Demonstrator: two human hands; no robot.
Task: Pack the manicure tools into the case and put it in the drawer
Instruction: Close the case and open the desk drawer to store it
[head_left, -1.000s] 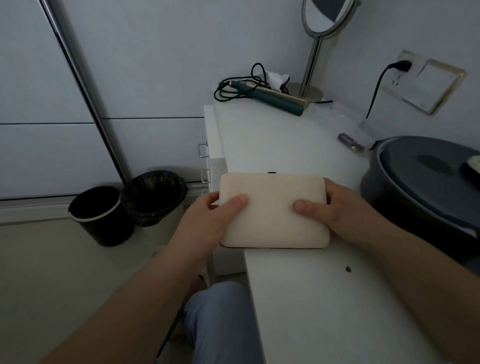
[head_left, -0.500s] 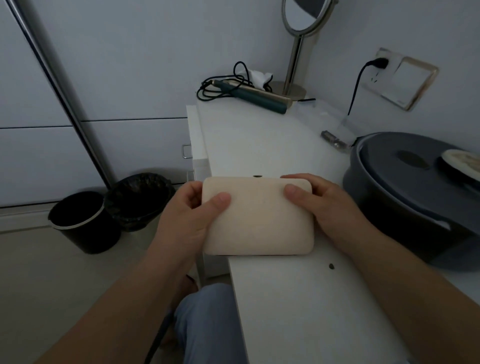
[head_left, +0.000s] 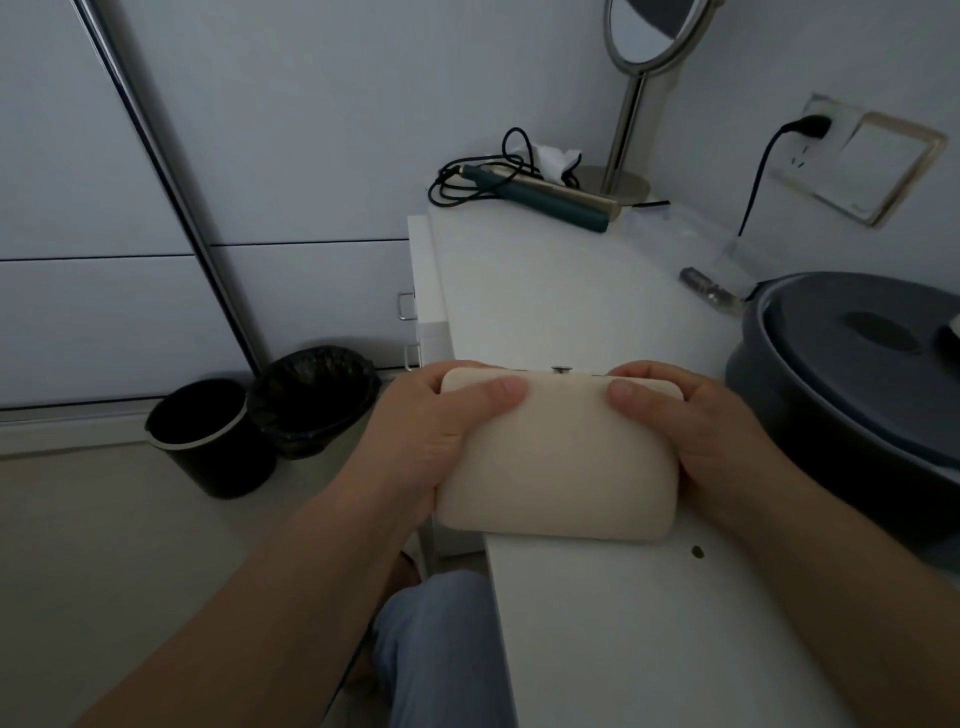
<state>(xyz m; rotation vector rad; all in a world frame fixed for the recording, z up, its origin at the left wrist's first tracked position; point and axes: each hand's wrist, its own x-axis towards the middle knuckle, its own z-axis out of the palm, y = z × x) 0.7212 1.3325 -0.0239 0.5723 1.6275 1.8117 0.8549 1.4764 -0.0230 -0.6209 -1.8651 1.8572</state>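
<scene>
Now we see the cream case (head_left: 556, 467) closed and gripped at both ends, resting at the near edge of the white desk (head_left: 561, 301). The left hand (head_left: 415, 447) curls its fingers (head_left: 498, 388) round one end, the right hand (head_left: 722, 441) round the other, thumbs pressed on top. Just beyond the fingers sits the metal clasp (head_left: 561, 370); right of them, a dark round lidded tub (head_left: 852, 374).

Both forearms bare, no sleeves. Left hand (head_left: 436, 441) & right hand (head_left: 696, 431) bare. Light blue trousers (head_left: 441, 649) on the knee.
</scene>
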